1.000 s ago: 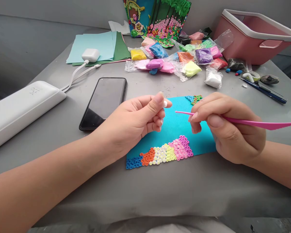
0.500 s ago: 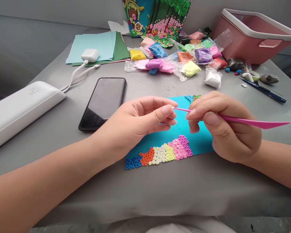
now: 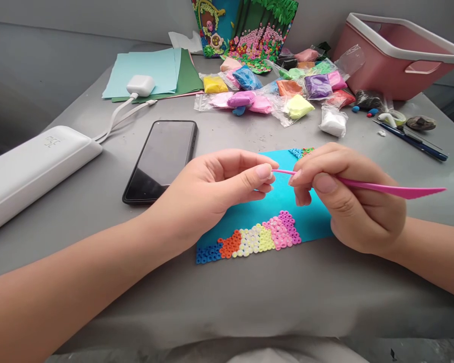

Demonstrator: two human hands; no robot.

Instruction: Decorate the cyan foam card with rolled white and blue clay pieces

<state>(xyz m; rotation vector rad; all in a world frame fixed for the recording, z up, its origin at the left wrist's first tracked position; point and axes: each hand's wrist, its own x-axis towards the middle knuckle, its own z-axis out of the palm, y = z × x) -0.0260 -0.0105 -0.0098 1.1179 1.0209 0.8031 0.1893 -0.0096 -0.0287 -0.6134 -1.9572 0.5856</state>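
My right hand (image 3: 348, 201) grips a thin pink clay tool (image 3: 393, 190), its pointed tip aimed left. My left hand (image 3: 219, 189) pinches thumb and forefinger right at that tip; earlier a tiny white bit sat between those fingers, now hidden. Both hands hover over a turquoise foam sheet (image 3: 276, 201). Along the sheet's near edge runs a band of small clay rings (image 3: 249, 239) in blue, orange, white, yellow and pink. A small patch of rings (image 3: 301, 151) sits at its far corner.
A black phone (image 3: 161, 159) lies left of the sheet, a white power bank (image 3: 30, 174) and charger (image 3: 140, 85) farther left. Bagged coloured clay (image 3: 276, 88), paper sheets (image 3: 151, 73), a pink bin (image 3: 397, 55) and a blue pen (image 3: 412, 141) fill the back.
My left hand lowered and moved right until its pinched fingertips met the pink tool's tip. My right hand shifted slightly left with the tool.
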